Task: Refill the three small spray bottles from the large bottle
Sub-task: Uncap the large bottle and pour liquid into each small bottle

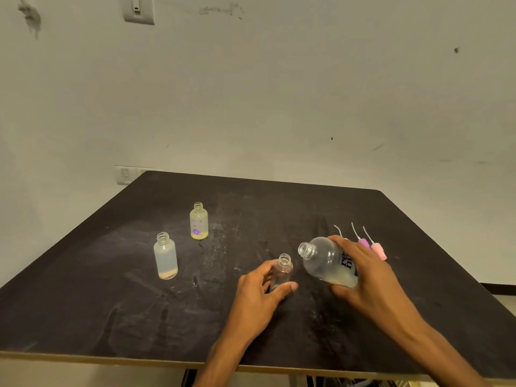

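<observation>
Fingers [282,290] gripping one small bottle [281,272], right hand [368,277] gripping large bottle [325,262], three small bottles total

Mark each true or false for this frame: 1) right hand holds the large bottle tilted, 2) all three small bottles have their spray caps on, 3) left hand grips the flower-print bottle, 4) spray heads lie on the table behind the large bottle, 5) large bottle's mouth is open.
1) True. The right hand holds the large bottle tilted, mouth toward the left.
2) False. All three necks are bare, with no spray caps on.
3) False. The left hand grips the clear small bottle; the flower-print bottle stands apart and untouched, as does the frosted bottle.
4) True. The spray heads lie on the table beyond the right hand.
5) True. No cap on its threaded mouth.
</observation>
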